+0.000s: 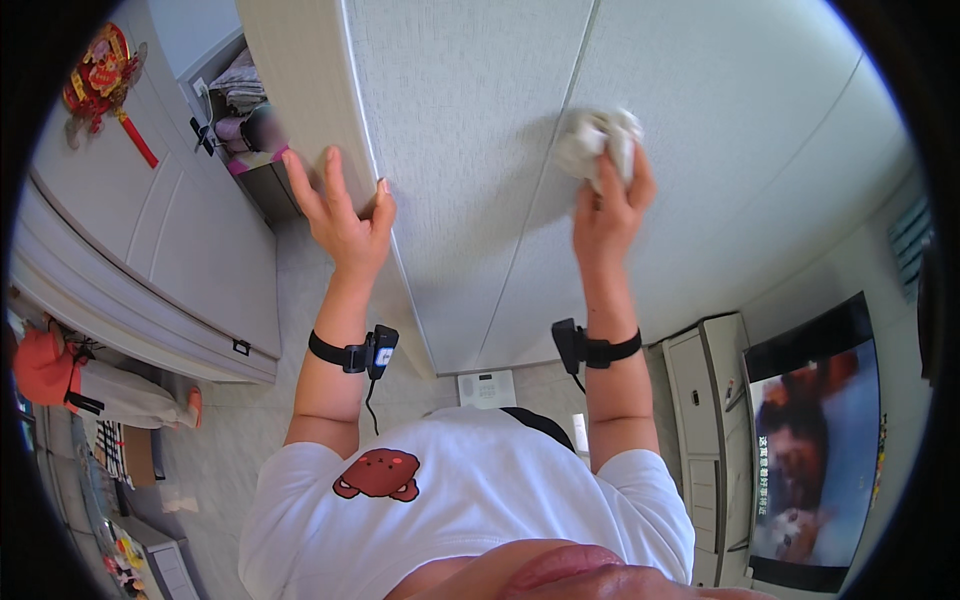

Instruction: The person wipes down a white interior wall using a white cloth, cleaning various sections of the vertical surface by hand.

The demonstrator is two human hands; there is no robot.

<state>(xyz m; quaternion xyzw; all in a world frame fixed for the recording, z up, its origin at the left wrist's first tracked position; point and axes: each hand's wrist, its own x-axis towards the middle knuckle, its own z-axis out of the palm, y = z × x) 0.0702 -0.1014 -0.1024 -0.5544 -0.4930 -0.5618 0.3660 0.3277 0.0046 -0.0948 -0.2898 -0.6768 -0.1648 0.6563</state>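
Note:
My right hand (611,217) grips a crumpled white cloth (598,142) up against a pale textured wall panel (457,135). The cloth lies over the panel's dark vertical seam and is slightly blurred. On the other side, my left hand (346,225) is raised with its fingers spread at a cream corner trim (300,67). Its thumb reaches the trim's edge beside the panel. Whether the other fingers press on the trim is hard to tell. Each forearm wears a black strap with a small device.
A white scale-like device (486,389) sits on the floor at the panel's foot. At right are a low cabinet (694,405) and a lit television (817,450). A door (187,217) with a red ornament stands left. Another person (97,382) is at far left.

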